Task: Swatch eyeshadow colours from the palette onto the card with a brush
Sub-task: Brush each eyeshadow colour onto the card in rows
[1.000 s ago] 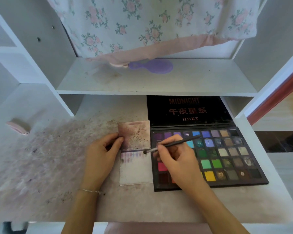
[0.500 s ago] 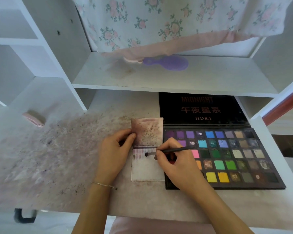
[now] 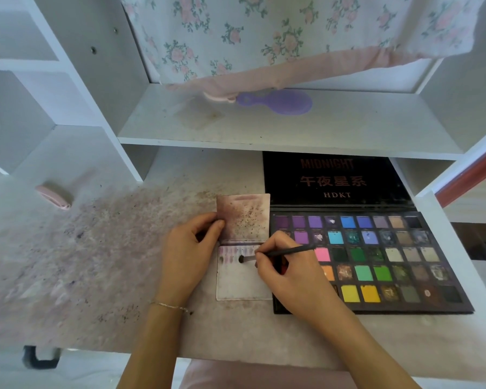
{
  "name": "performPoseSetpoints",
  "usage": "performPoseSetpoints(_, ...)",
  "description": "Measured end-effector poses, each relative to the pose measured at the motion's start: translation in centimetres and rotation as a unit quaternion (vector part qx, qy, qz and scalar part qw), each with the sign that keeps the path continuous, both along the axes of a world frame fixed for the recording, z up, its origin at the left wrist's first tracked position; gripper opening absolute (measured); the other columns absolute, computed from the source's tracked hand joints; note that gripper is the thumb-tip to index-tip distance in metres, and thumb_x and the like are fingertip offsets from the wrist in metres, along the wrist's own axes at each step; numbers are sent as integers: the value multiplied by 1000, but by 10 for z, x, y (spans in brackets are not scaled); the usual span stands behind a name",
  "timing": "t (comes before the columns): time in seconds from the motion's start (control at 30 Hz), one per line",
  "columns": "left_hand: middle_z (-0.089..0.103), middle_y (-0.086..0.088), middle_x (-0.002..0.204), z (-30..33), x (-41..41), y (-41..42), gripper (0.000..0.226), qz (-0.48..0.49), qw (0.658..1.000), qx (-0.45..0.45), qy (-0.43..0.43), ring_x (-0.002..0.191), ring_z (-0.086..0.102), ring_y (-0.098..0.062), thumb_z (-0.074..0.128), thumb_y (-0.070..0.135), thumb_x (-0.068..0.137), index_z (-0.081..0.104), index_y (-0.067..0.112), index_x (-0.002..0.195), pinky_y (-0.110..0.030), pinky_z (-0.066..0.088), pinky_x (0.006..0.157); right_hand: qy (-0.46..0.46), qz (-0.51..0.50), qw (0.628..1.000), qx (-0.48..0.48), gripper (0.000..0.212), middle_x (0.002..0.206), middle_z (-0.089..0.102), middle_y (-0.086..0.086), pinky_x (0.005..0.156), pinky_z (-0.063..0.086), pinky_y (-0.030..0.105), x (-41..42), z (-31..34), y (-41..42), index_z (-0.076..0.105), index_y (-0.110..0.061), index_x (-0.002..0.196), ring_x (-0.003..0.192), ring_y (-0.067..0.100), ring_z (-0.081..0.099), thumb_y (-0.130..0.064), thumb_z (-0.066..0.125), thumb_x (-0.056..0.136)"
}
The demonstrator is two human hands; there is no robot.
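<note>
Purple powder marks the spot where the right hand works: its fingers pinch one thin dark brush low on the handle, pen-fashion, with the tip down on the card — a grip that looks chosen for short, controlled strokes. A row of pale purple swatches already runs along the top of the card's lower panel, and the tip sits just below that row, so I judge a second row is starting. The left hand lies beside it, thumb and fingertips curled onto the card's left edge at the fold, apparently to keep the single folded card from sliding under the brush; its upper panel is smudged with dark specks. Touching the card's right side lies one open palette, near the table's right edge — close enough for a short reach to reload. Its pans stand in five rows of about nine, partly hidden by the wrist.
</note>
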State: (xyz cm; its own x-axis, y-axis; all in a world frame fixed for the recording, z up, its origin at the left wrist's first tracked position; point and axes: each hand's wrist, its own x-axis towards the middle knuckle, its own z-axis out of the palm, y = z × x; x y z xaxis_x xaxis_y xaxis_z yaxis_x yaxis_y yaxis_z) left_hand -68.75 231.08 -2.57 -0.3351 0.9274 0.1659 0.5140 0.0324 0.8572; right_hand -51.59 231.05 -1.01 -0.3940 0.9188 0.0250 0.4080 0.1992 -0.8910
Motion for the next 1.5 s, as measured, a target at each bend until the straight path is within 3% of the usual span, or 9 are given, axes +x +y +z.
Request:
performPoseSetpoints(0.4,65,19,81,2,1,0,17,-7,1000,-2,1,79,62,5,60,15,85,69,24,97,-19,50,74,0,-7,1000,7,21,71,58,-9,59,46,15,-1,0,1,50,-31,76,71,6,55,-14,57,86)
performPoseSetpoints(0.63,65,20,82,2,0,0,17,-6,1000,-3,2,79,61,7,60,15,85,70,22,98,-17,50,73,-10,-11,1000,12,18,68,58,-2,57,45,23,-2,0,2,50,-30,76,68,13,54,-16,57,86)
performPoseSetpoints(0.83,63,23,79,1,0,0,17,-5,1000,3,4,77,61,9,61,16,85,69,25,97,-17,51,72,-8,-2,1000,2,19,64,54,-7,53,42,16,0,0,1,49,-30,74,59,7,50,-16,57,85)
performPoseSetpoints(0.93,62,25,79,2,0,-1,21,-10,1000,4,1,79,60,10,60,15,85,64,33,95,-13,50,72,-9,-7,1000,9,23,65,55,-10,56,45,15,-1,0,2,48,-33,74,64,6,53,-16,57,86)
performPoseSetpoints(1.13,65,18,82,1,0,0,17,-7,1000,1,4,79,62,4,60,16,85,70,20,99,-21,51,75,-3,-2,1000,-1,23,67,56,-12,56,44,12,-1,1,2,49,-33,73,65,3,53,-16,57,85)
performPoseSetpoints(1.27,65,19,83,2,1,0,18,-8,1000,3,2,79,61,6,60,15,85,68,26,98,-16,50,74,0,-1,1000,-6,21,65,56,-8,54,44,13,-1,0,2,50,-31,73,61,4,52,-16,58,85)
performPoseSetpoints(1.37,63,24,81,2,1,0,18,-7,1000,-1,-3,79,61,9,60,15,85,68,27,96,-10,48,72,37,-7,999,-21,18,65,58,-5,52,46,16,2,0,2,53,-28,72,60,6,54,-14,58,83)
performPoseSetpoints(1.5,63,24,81,3,0,0,17,-6,1000,-3,5,78,60,10,60,16,85,70,22,98,-7,47,72,144,-50,988,-21,25,79,65,-4,67,54,24,7,3,4,57,-28,79,73,11,63,-4,56,85)
